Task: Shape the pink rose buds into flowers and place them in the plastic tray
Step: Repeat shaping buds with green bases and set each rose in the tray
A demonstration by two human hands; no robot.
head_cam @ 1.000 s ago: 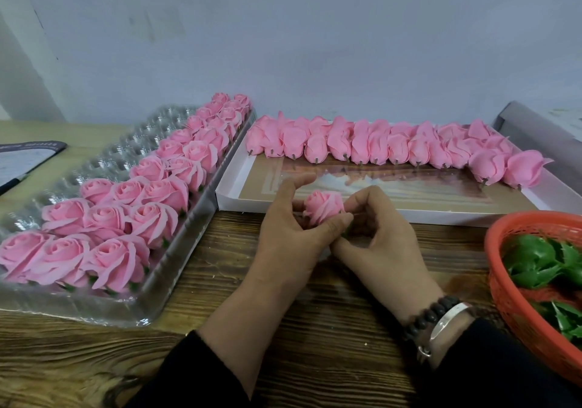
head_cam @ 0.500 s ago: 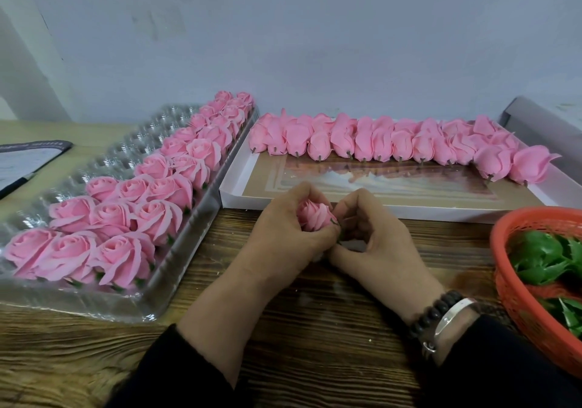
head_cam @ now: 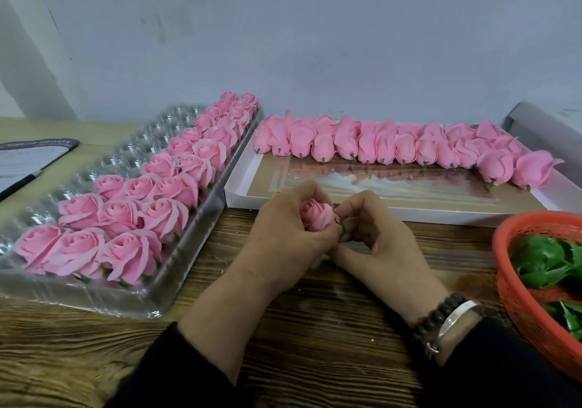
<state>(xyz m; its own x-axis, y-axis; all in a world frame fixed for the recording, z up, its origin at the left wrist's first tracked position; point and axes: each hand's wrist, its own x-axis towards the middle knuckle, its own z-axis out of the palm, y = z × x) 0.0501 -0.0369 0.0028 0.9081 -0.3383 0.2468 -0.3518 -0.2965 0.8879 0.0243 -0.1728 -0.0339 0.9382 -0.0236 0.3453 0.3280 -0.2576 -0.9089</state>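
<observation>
Left hand (head_cam: 283, 234) gripping pink rose bud (head_cam: 316, 215), right hand (head_cam: 374, 234) pinching its green base, plastic tray (head_cam: 132, 300) of finished flowers at left on worktop (head_cam: 315, 329)

1. Rose bud (head_cam: 316, 215): lower half hidden by left hand (head_cam: 283, 237) and right hand (head_cam: 374, 234); only top petals show.
2. Red basket (head_cam: 516, 284): cut off at right edge.
3. Plastic tray (head_cam: 132, 297): left end cut by frame.
4. Paper (head_cam: 28, 158) far left: print too small to read.
5. Grey box (head_cam: 541, 124): mostly out of frame.
</observation>
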